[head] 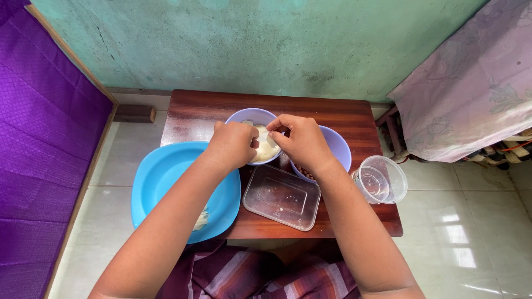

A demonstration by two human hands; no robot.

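A: What is seen from the head camera, taking the pale bowl (pixel 244 117) as the landmark?

B: That bowl is set on a dark wooden surface (pixel 343 119), and pale peeled pieces (pixel 265 148) are seen inside it. The left hand (pixel 233 145) is held over the bowl's near left rim, curled closed. Whether anything is gripped in it cannot be told, since its fingers are turned away.

A: And the right hand (pixel 302 141)?

B: It is held over the bowl's right rim, fingers bent inward. A small pale piece (pixel 267 134) is pinched between its fingertips, just above the bowl's contents and close to the left hand.

A: What else is placed around the bowl?

B: A second bowl (pixel 338 147) is set just to its right, largely covered by the right wrist; brown bits (pixel 303 170) are seen in it. A blue plate (pixel 166 177) with a few pale scraps (pixel 200 218) is set to the near left. A clear rectangular lid (pixel 281 197) lies just in front, and a clear round tub (pixel 380 179) is placed further right, at the surface's edge.
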